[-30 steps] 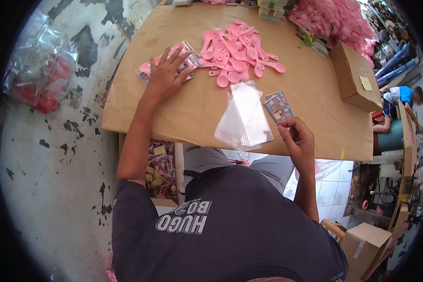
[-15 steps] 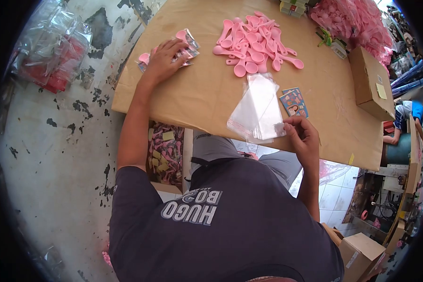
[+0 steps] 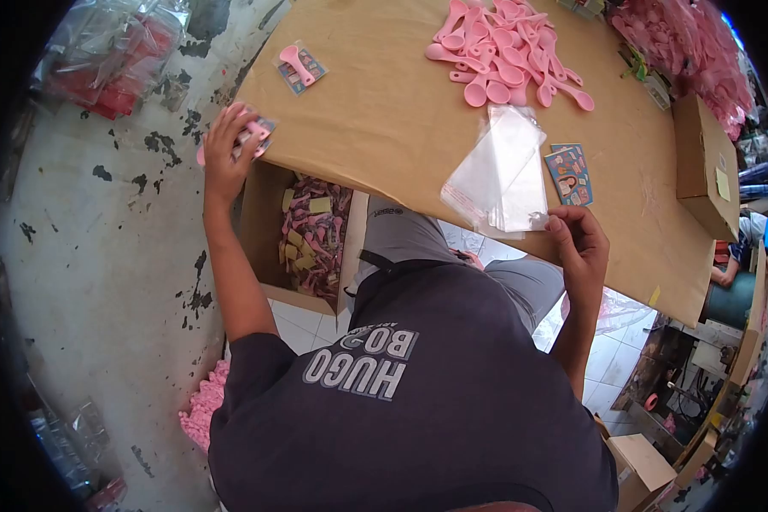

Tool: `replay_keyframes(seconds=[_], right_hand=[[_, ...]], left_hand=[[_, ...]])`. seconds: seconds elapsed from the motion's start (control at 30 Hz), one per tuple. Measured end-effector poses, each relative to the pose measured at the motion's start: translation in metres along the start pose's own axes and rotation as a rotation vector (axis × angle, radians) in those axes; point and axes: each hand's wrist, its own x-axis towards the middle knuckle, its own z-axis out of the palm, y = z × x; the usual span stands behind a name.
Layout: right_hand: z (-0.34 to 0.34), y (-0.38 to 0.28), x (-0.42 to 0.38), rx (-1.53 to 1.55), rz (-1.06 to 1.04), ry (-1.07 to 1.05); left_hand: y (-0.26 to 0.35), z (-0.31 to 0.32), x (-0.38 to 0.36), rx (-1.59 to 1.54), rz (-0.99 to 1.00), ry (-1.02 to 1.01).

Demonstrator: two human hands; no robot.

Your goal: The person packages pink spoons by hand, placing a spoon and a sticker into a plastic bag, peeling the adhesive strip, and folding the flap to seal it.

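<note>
My left hand (image 3: 224, 158) is wrapped round several pink spoon packs (image 3: 258, 130), spoons with printed cards in clear bags, at the table's left edge. Behind it, one more spoon pack (image 3: 301, 66) lies on the brown table. My right hand (image 3: 584, 247) pinches the near corner of a fanned stack of clear plastic bags (image 3: 499, 175) between thumb and finger. Printed blue cards (image 3: 570, 177) lie just right of the bags. Beyond them is a heap of loose pink spoons (image 3: 512, 55).
An open carton (image 3: 350, 247) holding many spoon packs stands below the table's near-left edge. At the right is a cardboard box (image 3: 706, 166), with a big bag of pink spoons (image 3: 691, 51) behind it. Another person's arm (image 3: 727, 271) shows far right.
My left hand has drawn the spoon packs left and towards me to the table's edge, leaving one pack behind. My right hand stays at the bags' corner. The view has shifted slightly.
</note>
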Motion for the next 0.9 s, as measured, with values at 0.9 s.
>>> replay_keyframes(seconds=[0.9], right_hand=[[0.000, 0.006, 0.007, 0.026, -0.016, -0.014]], left_hand=[[0.077, 0.035, 0.075, -0.268, 0.192, 0.212]])
